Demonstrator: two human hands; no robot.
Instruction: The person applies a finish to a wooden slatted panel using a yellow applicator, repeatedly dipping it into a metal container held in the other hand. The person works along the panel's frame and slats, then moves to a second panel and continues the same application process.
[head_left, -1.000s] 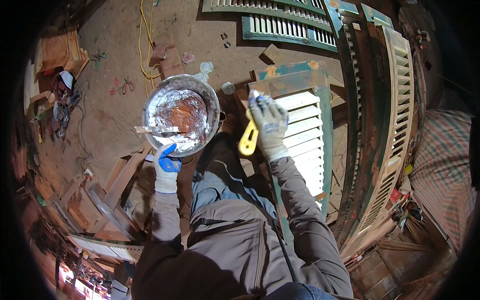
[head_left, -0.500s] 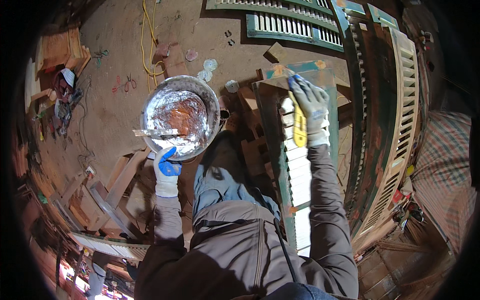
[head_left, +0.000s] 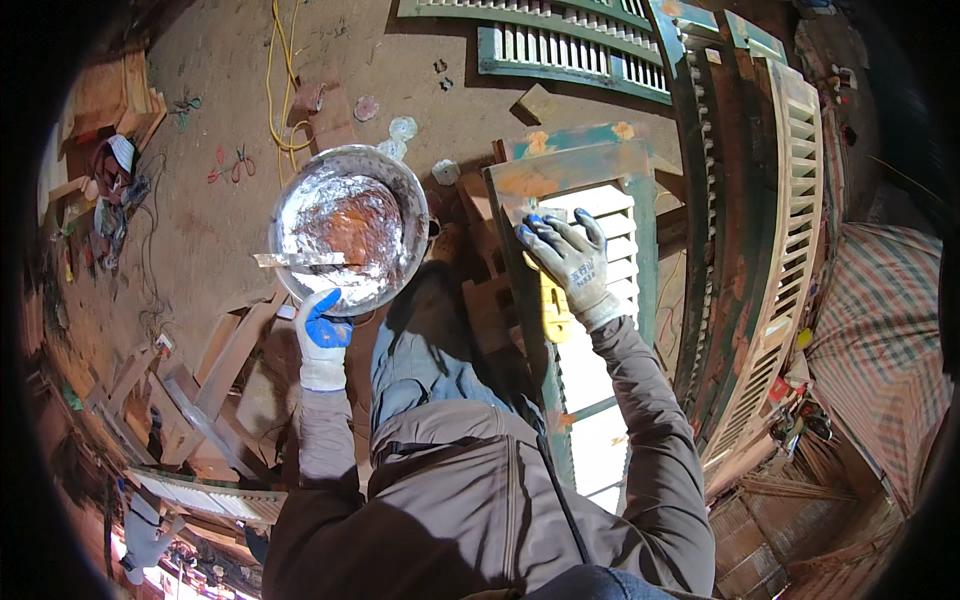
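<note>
Item 1: L hand (head_left: 325,338), white knit glove w/ blue palm coating; closed on near rim of a round grey metal bowl (head_left: 414,215), thumb over edge. Reddish-brown paste-like mass (head_left: 350,226) contained; flat narrow strip (head_left: 292,260) laid over L rim, 1 end projecting.

Item 2: R hand (head_left: 572,262), greyish glove w/ blue tips; fingers part bent & spread. Yellow flat-handled tool (head_left: 555,312) held under palm, handle pointed back twd. wearer; blade mostly hidden.

Item 3: louvred shutter panel (head_left: 597,368), pale slats in worn green-brown wooden frame, directly under R hand, at its upper L corner.

Handling (judged): tool best held low & flat, even finger pressure along frame; slat ends best avoided; bowl best held level, else strip may be tipped.

Edges/room: pale wooden louvred shutter (head_left: 797,240) stood to R, w/ dark boards (head_left: 735,200) between; only narrow gap beside panel. More room judged over brown floor (head_left: 215,90) beyond bowl, yellow cable (head_left: 284,100) to be minded.
</note>
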